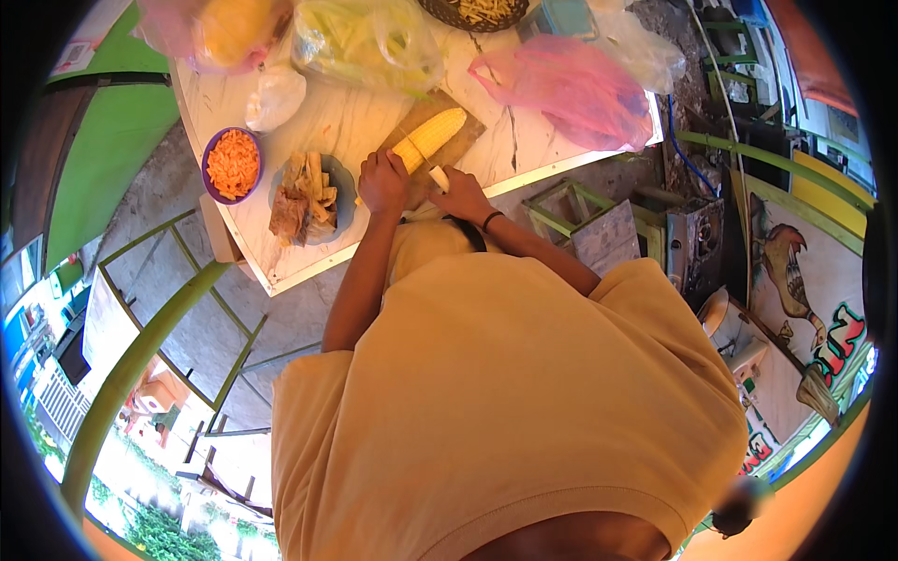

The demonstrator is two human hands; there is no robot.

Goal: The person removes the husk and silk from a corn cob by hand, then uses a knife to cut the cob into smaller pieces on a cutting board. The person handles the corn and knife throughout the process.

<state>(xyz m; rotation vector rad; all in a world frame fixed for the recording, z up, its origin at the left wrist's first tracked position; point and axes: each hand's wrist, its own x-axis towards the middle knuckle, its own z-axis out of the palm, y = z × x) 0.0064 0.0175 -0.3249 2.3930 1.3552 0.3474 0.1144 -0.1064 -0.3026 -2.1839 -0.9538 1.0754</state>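
A husked ear of yellow corn (440, 132) lies slantwise on a dark cutting board (468, 126). My left hand (384, 181) is closed around the corn's near end. In my right hand (461, 196) is the pale handle of a knife (419, 149), whose thin blade lies across the middle of the ear. How deep the blade sits in the corn cannot be told. Left of my left hand, a grey bowl (344, 186) holds brownish, stick-like pieces. Farther left is a purple bowl (261, 168) of chopped orange food.
Along the table's (337, 126) far side lie a clear bag of pale green vegetables (365, 45), a pink plastic bag (575, 91), a small white bag (276, 97) and a dark basket (477, 24) of cut pieces. A green-framed stool (572, 207) stands right of the table's near edge.
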